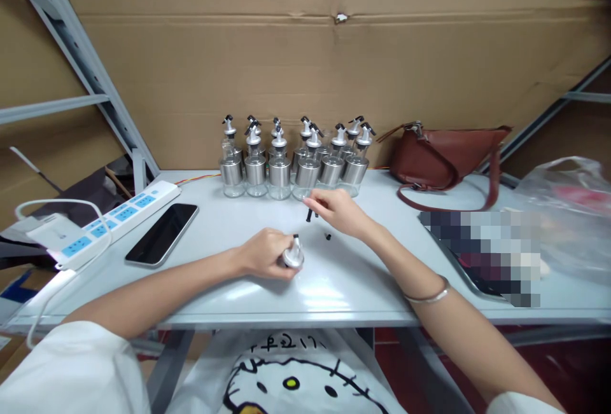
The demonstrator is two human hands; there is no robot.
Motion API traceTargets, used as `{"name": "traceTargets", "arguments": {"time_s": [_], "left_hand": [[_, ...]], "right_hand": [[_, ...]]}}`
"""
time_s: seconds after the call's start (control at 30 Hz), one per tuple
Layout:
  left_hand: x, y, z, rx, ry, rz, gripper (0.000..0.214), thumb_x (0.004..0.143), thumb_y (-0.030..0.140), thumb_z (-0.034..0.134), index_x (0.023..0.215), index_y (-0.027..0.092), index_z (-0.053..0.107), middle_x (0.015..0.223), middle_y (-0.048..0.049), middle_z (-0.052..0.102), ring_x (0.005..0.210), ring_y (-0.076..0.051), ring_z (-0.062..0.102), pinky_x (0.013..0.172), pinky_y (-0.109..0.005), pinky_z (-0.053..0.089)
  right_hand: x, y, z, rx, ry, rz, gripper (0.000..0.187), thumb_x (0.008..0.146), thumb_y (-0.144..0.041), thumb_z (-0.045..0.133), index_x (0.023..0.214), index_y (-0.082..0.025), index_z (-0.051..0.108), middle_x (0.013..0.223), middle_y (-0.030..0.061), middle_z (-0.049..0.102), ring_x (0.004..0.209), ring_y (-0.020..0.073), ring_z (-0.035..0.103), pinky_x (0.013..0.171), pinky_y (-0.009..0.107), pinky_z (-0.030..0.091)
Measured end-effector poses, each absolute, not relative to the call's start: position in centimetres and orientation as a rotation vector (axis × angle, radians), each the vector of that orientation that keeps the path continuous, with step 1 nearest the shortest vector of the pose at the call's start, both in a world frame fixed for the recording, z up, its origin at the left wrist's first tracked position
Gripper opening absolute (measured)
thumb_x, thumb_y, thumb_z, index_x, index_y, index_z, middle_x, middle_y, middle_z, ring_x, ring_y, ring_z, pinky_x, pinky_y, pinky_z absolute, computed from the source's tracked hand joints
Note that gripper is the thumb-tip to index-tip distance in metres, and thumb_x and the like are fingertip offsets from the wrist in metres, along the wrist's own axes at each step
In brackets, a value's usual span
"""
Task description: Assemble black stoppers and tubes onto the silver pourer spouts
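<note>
My left hand (270, 254) is closed around a silver pourer spout (294, 255) with a small black tip, held just above the table. Farther forward and to the right, my right hand (337, 210) has its fingers curled together, low over the table. Small black plastic parts (309, 215) show just below its fingertips; whether the fingers grip one is hidden. Another small black part (328, 236) lies on the tabletop between my hands. Behind them stand several glass oil bottles (279, 172) with steel sleeves, topped by silver pourers with black flip caps.
A black phone (162, 234) and a white power strip (121, 217) with a plugged-in charger lie at left. At the back right sits a brown handbag (443, 153). A clear plastic bag (573, 223) and a blurred-out flat object (482, 261) are at right. Cardboard (286, 51) lines the back.
</note>
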State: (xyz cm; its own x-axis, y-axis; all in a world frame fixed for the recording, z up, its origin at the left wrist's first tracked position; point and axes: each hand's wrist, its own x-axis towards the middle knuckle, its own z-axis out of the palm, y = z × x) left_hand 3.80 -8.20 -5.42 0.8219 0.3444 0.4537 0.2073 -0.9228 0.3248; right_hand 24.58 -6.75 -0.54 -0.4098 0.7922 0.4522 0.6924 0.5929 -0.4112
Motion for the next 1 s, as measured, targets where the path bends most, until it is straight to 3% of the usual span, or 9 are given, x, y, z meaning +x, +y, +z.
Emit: {"name": "traceTargets", "arguments": {"time_s": [0.13, 0.27, 0.6, 0.77, 0.9, 1.0], "left_hand": [[3.8, -8.2, -4.7, 2.437, 0.629, 0.724, 0.021, 0.08, 0.039, 0.044, 0.074, 0.018, 0.043, 0.056, 0.0043, 0.044, 0.05, -0.01, 0.042, 0.054, -0.023, 0.036], [3.9, -8.2, -4.3, 2.221, 0.78, 0.744, 0.025, 0.08, 0.043, 0.045, 0.079, 0.018, 0.041, 0.059, 0.0052, 0.042, 0.052, -0.01, 0.04, 0.053, -0.023, 0.034], [4.2, -8.4, -4.0, 2.04, 0.833, 0.802, 0.026, 0.083, 0.043, 0.046, 0.078, 0.019, 0.037, 0.057, 0.0072, 0.039, 0.052, -0.009, 0.037, 0.055, -0.023, 0.033], [4.2, -8.3, -4.2, 2.054, 0.811, 0.786, 0.025, 0.083, 0.042, 0.046, 0.078, 0.019, 0.037, 0.06, 0.0068, 0.039, 0.052, -0.008, 0.036, 0.054, -0.022, 0.033], [4.1, -8.2, -4.4, 2.076, 0.807, 0.754, 0.026, 0.083, 0.042, 0.047, 0.081, 0.018, 0.037, 0.061, 0.007, 0.039, 0.052, -0.008, 0.035, 0.052, -0.021, 0.032], [4.0, -8.1, -4.5, 2.105, 0.804, 0.749, 0.026, 0.082, 0.042, 0.048, 0.082, 0.018, 0.038, 0.061, 0.0069, 0.04, 0.052, -0.008, 0.036, 0.053, -0.021, 0.032]], "right_hand": [[24.7, -6.2, -1.2, -1.254, -2.39, 0.383, 0.022, 0.087, -0.023, 0.052, 0.067, -0.015, 0.055, 0.054, -0.0038, 0.047, 0.05, 0.0081, 0.038, 0.053, 0.02, 0.027], [23.9, -6.3, -2.1, -1.187, -2.466, 0.457, 0.025, 0.089, -0.02, 0.05, 0.066, -0.013, 0.058, 0.056, -0.002, 0.05, 0.052, 0.0084, 0.039, 0.055, 0.02, 0.028], [25.8, -4.7, -1.5, -1.576, -2.152, 0.12, 0.025, 0.088, -0.029, 0.052, 0.069, -0.016, 0.062, 0.061, 0.0043, 0.062, 0.057, 0.0145, 0.051, 0.057, 0.024, 0.031], [27.3, -4.0, -1.2, -1.737, -2.081, 0.143, 0.022, 0.083, -0.027, 0.056, 0.065, -0.016, 0.062, 0.062, 0.0054, 0.064, 0.057, 0.0152, 0.054, 0.056, 0.024, 0.033], [27.5, -4.0, -1.7, -1.622, -2.228, 0.216, 0.003, 0.074, -0.015, 0.063, 0.071, -0.016, 0.063, 0.069, 0.0035, 0.066, 0.064, 0.0153, 0.057, 0.06, 0.023, 0.037], [27.4, -4.3, -1.8, -1.561, -2.419, 0.335, 0.011, 0.068, -0.009, 0.065, 0.076, -0.015, 0.065, 0.073, 0.0032, 0.066, 0.067, 0.0156, 0.059, 0.062, 0.023, 0.039]]}}
